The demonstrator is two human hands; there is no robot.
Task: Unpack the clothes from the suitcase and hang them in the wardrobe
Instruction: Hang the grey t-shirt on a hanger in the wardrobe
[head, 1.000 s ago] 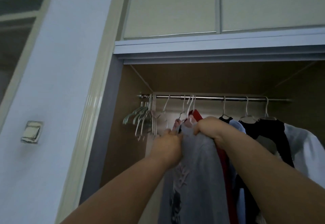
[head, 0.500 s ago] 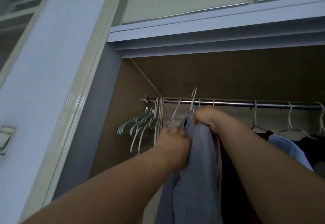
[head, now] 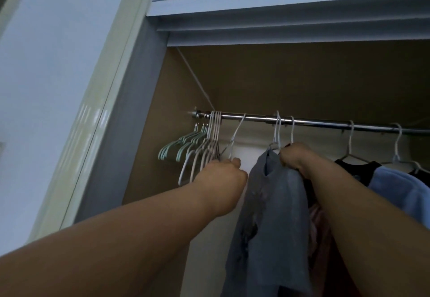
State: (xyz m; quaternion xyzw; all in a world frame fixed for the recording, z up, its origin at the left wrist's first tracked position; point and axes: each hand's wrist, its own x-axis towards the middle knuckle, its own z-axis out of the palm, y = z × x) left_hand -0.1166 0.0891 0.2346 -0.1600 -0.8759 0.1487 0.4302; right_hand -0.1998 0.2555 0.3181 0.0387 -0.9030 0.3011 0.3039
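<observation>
The grey cotton shirt [head: 274, 208] hangs from the steel rod [head: 309, 121], right hand [head: 294, 158] gripping its collar. At nine o'clock, the left hand [head: 223, 173] pinches a tilted white wire hanger [head: 233, 141].

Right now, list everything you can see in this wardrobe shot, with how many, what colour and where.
Rail: one, silver metal, running across the wardrobe.
Empty hangers: a bunch, too overlapped to count, mint green and white, at the rail's left end.
Grey shirt: one, on a white hanger hooked over the rail, centre.
Black garment: one, hung right of the grey shirt.
Light blue garment: one, far right.
Pink and red clothes: count unclear, mostly hidden behind the grey shirt.
Wardrobe frame: pale, at left.
Left hand: reaching at the empty hangers; grip hidden.
Right hand: closed on the grey shirt's shoulder.
</observation>
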